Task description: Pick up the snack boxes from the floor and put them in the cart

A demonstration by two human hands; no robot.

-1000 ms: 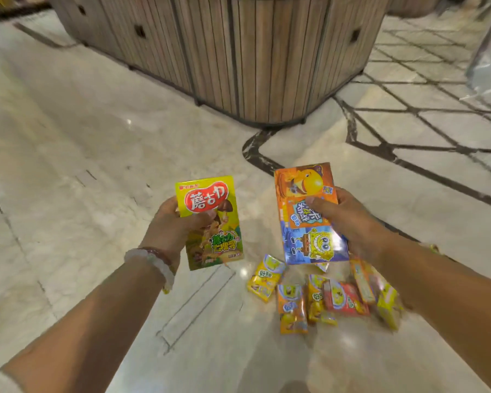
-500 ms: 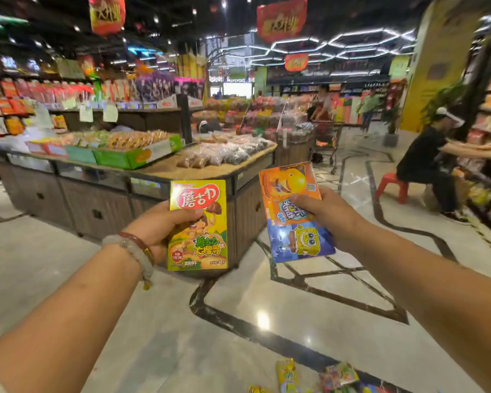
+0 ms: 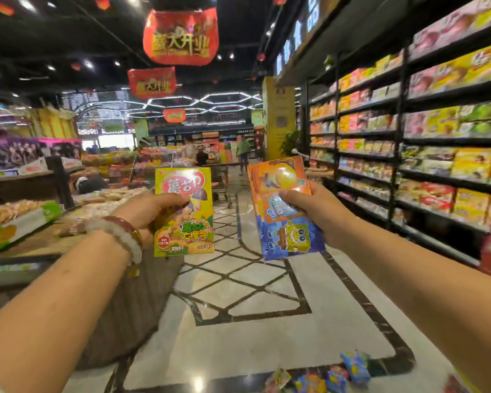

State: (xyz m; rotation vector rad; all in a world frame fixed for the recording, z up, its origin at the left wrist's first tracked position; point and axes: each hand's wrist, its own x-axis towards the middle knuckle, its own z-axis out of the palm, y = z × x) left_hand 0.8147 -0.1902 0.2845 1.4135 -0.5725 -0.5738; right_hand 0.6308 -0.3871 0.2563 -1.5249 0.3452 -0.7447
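My left hand (image 3: 148, 215) grips a yellow-green snack box (image 3: 186, 228) with a red logo, held upright at chest height. My right hand (image 3: 318, 214) grips an orange snack box (image 3: 275, 177) stacked over a blue box with a yellow cartoon sponge (image 3: 292, 238). Several more snack boxes (image 3: 355, 365) lie on the floor at the bottom edge of the view. A metal cart (image 3: 221, 180) stands far down the aisle, partly hidden behind the yellow-green box.
A round wooden display stand (image 3: 131, 304) with bulk snacks fills the left. Tall black shelves (image 3: 408, 143) packed with goods line the right. A marble-floored aisle (image 3: 253, 321) runs ahead between them. A person (image 3: 243, 150) walks far off.
My view has swung up from the floor and to the right, down the aisle. Both hands still hold the same boxes, now raised in front of me. The floor pile has dropped to the bottom edge.
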